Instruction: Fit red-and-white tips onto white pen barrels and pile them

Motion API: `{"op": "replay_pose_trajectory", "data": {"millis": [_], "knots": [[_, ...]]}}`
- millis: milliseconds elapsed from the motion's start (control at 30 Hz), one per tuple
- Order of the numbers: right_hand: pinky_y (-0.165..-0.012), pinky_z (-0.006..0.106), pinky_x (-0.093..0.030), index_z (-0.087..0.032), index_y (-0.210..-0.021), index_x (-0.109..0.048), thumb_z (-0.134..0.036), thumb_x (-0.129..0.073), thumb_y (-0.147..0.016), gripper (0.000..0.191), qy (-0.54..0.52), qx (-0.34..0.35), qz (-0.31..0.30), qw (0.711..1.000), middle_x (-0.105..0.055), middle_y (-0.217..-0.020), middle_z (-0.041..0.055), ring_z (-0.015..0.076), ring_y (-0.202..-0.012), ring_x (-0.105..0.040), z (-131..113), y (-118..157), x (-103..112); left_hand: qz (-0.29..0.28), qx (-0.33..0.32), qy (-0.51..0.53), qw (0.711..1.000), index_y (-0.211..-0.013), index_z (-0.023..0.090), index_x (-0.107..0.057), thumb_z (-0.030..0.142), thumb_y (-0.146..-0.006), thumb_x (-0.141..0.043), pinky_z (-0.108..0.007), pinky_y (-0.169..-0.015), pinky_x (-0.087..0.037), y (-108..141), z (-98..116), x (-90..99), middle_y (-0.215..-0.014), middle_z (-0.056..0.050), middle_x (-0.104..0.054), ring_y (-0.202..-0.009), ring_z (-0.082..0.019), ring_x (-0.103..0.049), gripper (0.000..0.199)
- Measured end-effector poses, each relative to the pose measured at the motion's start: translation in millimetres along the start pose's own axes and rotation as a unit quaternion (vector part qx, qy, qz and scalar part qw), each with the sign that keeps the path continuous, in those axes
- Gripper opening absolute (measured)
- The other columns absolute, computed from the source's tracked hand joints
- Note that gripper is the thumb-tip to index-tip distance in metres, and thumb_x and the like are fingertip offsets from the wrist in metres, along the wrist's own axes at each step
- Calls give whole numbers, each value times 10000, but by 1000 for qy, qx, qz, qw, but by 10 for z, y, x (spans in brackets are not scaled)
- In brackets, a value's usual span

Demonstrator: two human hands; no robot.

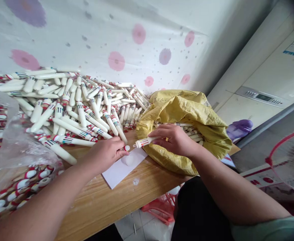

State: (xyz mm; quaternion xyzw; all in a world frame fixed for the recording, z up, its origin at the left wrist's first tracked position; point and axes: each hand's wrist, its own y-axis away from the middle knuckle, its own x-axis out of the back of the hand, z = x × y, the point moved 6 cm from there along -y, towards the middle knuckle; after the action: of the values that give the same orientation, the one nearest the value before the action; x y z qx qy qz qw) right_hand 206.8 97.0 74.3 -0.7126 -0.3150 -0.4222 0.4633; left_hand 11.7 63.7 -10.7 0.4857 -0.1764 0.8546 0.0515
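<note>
My left hand point(109, 152) pinches a small red-and-white pen topper point(127, 148) between thumb and fingers. Close to its right, my right hand point(170, 139) grips a white multicolour pen point(145, 142), its narrow end pointing at the topper. A small gap separates the two pieces. Beneath them a white card point(123, 169) lies on the wooden table point(101, 207), with a small round whitish thing point(129, 160) on it. Behind my right hand a yellow woven sack point(184, 107) gapes, with more white pens point(193, 130) inside.
A large heap of white multicolour pens point(81, 113) with red ends covers the table's back. At left, a clear plastic bag point(36, 150) holds several red-and-white toppers point(23, 184). A red fan guard point(287, 150) and a white appliance point(262, 73) stand right. A red basket point(162, 207) is below.
</note>
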Motion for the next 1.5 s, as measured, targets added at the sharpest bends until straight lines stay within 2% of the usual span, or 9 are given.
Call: {"op": "replay_pose_trajectory", "data": {"millis": [300,567,933,1133,1233,1333,1367,1433,1500], "knots": [[-726,279,-462,-160,-1026,-706,-278,-592,-910,200,25,-7,2,1000,-703,-873,79,162,-792,-642,-47,44,-68,-23,-26,9,999,-638,191,-431,435,-910,-478,-271,-625,-304,17,141,-28,-726,0,-507,-671,-155,-514,368],[-723,269,-425,-187,-1000,-710,-308,-563,-925,205,79,7,-14,997,-700,-871,65,154,-779,-634,-111,47,-142,-49,-8,-41,998,-665,191,-488,432,-908,-483,-278,-611,-290,29,174,-55,-724,-2,-530,-666,-166,-536,342],[-672,234,-432,-159,-979,-719,-290,-565,-918,211,15,-22,-32,999,-715,-878,76,148,-758,-650,-51,32,-384,-92,5,-106,990,-702,185,-555,391,-917,-464,-296,-609,-298,57,253,-89,-765,-30,-581,-678,-183,-566,310],[-688,248,-440,-167,-991,-725,-301,-584,-904,213,18,-56,-56,997,-722,-903,79,159,-776,-653,-9,10,-378,-78,18,-58,995,-690,192,-559,393,-900,-470,-297,-643,-329,37,199,-80,-766,-32,-591,-715,-191,-573,304],[-678,260,-449,-181,-962,-737,-303,-605,-889,194,16,-77,-156,985,-731,-877,62,153,-736,-645,58,-242,-264,-52,46,-5,998,-657,200,-564,399,-819,-572,-295,-638,-349,-6,28,-16,-754,-27,-611,-717,-198,-580,256],[-688,299,-481,-168,-926,-741,-281,-606,-883,181,29,-113,-214,970,-726,-828,61,150,-683,-619,157,-865,-77,61,112,79,989,-708,208,-605,399,-768,-596,-313,-706,-406,-34,-223,183,-800,-41,-672,-776,-218,-605,201],[-711,319,-496,-151,-933,-735,-283,-587,-895,202,38,-120,-186,975,-722,-851,79,158,-701,-618,178,-1150,25,98,130,115,980,-747,206,-626,412,-767,-587,-323,-743,-421,-28,-289,240,-835,-48,-691,-814,-226,-615,210],[-814,327,-511,-146,-1094,-681,-277,-561,-915,252,6,-101,-7,995,-682,-1076,118,172,-876,-628,167,-1709,338,141,162,190,958,-861,195,-660,457,-772,-569,-330,-753,-438,-4,-366,286,-870,-55,-707,-820,-225,-623,291],[-918,344,-485,-147,-1254,-583,-255,-489,-950,336,-19,-43,115,992,-598,-1245,127,182,-1073,-583,113,-2022,560,134,190,268,935,-1006,173,-661,506,-781,-555,-305,-644,-432,20,-371,242,-804,-44,-694,-678,-190,-600,416]]}}
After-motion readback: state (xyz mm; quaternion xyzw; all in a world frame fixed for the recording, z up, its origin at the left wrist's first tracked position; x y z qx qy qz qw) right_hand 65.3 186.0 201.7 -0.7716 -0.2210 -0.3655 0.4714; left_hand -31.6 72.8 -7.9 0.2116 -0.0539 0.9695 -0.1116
